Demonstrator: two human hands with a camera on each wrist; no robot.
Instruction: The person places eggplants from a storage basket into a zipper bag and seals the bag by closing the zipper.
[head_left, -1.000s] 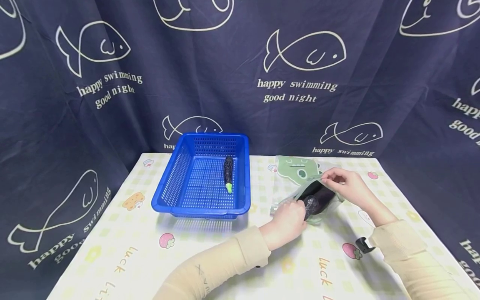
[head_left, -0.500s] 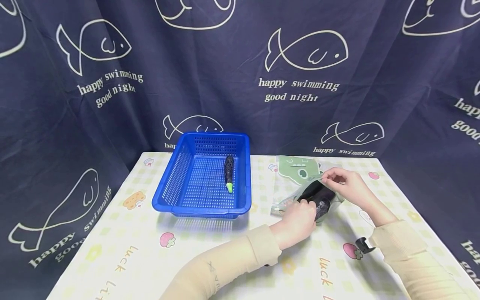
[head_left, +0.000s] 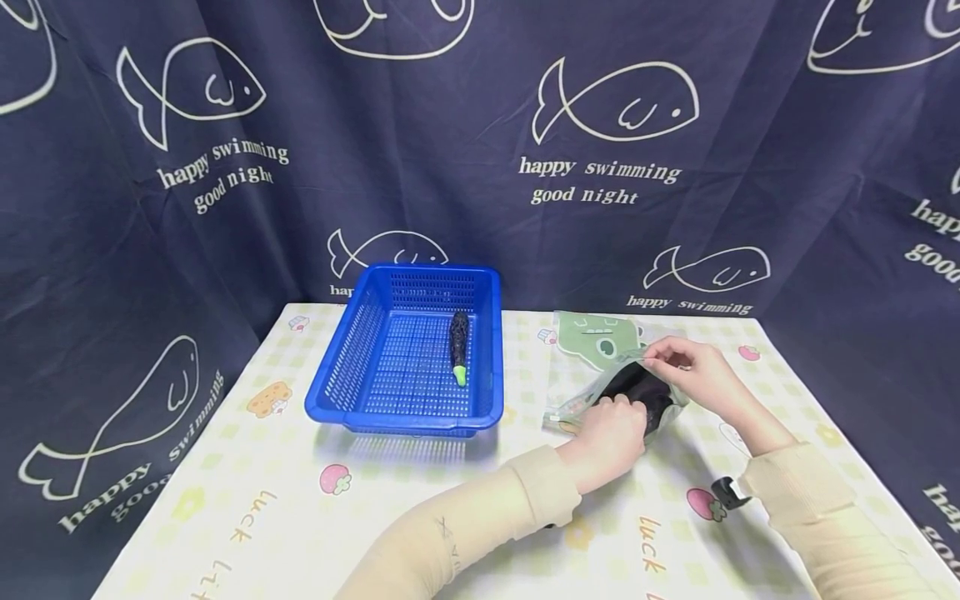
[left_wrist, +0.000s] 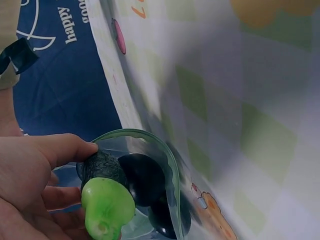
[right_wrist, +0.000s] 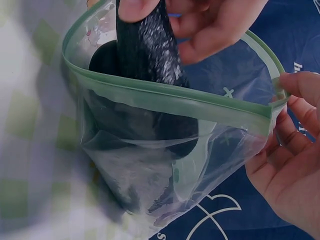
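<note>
My left hand (head_left: 609, 437) holds a slim, wrinkled dark eggplant (right_wrist: 152, 47) with a bright green stem end (left_wrist: 107, 205). Its body reaches into the mouth of a clear zip bag (right_wrist: 175, 92) with a green rim. At the bag's far right edge, my right hand (head_left: 697, 373) pinches the rim between thumb and fingers, and the mouth gapes wide. Inside the bag lie smooth, dark, rounded eggplants (left_wrist: 145, 177); their exact number is partly hidden. Another wrinkled eggplant (head_left: 459, 342) with a green stem lies in the blue basket (head_left: 405, 421) to the left.
Behind the held bag lies a flat clear bag with a green cartoon print (head_left: 592, 337). The table wears a checked cloth (head_left: 420, 508) with printed fruit and lettering. A dark blue fish-patterned curtain (head_left: 465, 167) hangs along the back and sides.
My left hand has moved right and pushed the wrinkled eggplant deeper into the bag. My right hand has stayed at the bag's rim. The basket has not moved.
</note>
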